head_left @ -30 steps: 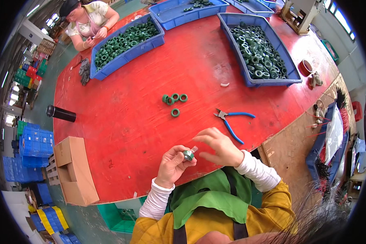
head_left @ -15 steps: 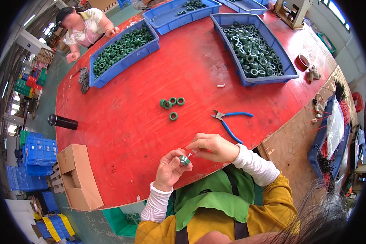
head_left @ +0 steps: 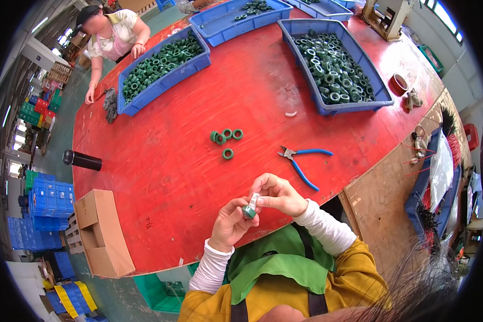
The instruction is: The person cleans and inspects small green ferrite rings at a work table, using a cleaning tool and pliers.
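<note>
Low in the frame, just below centre, the left hand [head_left: 229,224] pinches a small green ring core [head_left: 249,212] between its fingertips, while the right hand [head_left: 278,194] pinches a pale strip [head_left: 254,200] standing on top of it. Above them on the red bench [head_left: 161,161] lie four loose green rings [head_left: 226,139] and blue-handled pliers [head_left: 301,161].

A small green ring [head_left: 248,211] is held between both hands just above the near edge of the red desk [head_left: 172,177]. It is tilted, its hole partly hidden by fingers. A short white strip [head_left: 254,199] sticks up from it, touching its top.
</note>
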`<control>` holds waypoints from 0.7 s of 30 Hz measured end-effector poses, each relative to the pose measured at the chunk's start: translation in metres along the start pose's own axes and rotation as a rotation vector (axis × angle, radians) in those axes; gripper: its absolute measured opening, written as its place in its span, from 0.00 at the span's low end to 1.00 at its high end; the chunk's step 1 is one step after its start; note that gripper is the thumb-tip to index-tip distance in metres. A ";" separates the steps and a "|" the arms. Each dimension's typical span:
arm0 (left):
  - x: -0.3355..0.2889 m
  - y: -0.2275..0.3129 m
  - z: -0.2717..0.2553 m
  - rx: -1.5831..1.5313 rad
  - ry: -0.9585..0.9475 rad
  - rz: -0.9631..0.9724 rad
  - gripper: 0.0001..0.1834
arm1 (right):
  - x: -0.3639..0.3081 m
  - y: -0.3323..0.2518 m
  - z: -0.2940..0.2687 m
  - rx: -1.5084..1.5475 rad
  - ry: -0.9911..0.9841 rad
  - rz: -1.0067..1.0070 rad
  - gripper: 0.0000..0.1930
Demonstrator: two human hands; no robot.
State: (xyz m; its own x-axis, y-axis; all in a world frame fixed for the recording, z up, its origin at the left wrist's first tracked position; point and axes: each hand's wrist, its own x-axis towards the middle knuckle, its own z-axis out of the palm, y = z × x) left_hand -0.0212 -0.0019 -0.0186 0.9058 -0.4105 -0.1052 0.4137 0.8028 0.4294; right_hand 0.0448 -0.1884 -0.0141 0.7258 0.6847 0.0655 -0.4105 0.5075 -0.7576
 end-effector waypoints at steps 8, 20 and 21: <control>0.004 -0.004 -0.001 -0.047 0.042 0.052 0.11 | -0.009 0.005 0.007 -0.480 0.078 -0.239 0.18; 0.008 -0.009 -0.003 0.053 0.178 0.151 0.07 | -0.013 -0.003 0.026 -0.918 0.296 -0.367 0.18; 0.008 -0.009 -0.002 0.089 0.185 0.160 0.07 | -0.011 -0.009 0.027 -1.120 0.263 -0.478 0.19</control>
State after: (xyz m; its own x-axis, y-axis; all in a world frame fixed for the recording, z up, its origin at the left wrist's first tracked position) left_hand -0.0173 -0.0113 -0.0249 0.9639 -0.1880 -0.1885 0.2610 0.8066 0.5304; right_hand 0.0250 -0.1862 0.0094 0.8141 0.3633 0.4530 0.5274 -0.1362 -0.8386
